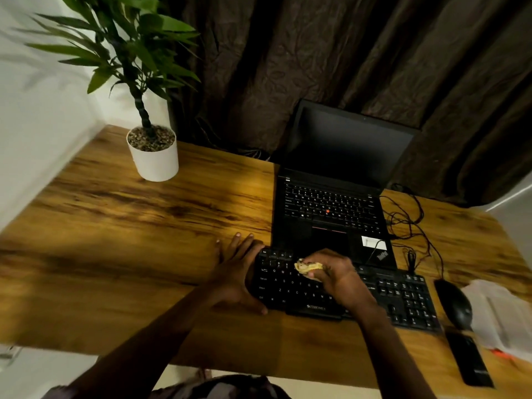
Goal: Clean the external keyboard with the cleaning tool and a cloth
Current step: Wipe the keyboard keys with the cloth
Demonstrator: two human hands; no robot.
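Note:
A black external keyboard lies on the wooden desk in front of a laptop. My right hand grips a small yellowish cloth and holds it on the upper left keys. My left hand lies with straight fingers against the keyboard's left end, its thumb at the front corner. No separate cleaning tool is clearly seen.
An open black laptop with a dark screen stands behind the keyboard. A black mouse, a black phone and a white plastic item sit at the right. Cables trail right of the laptop. A potted plant stands back left.

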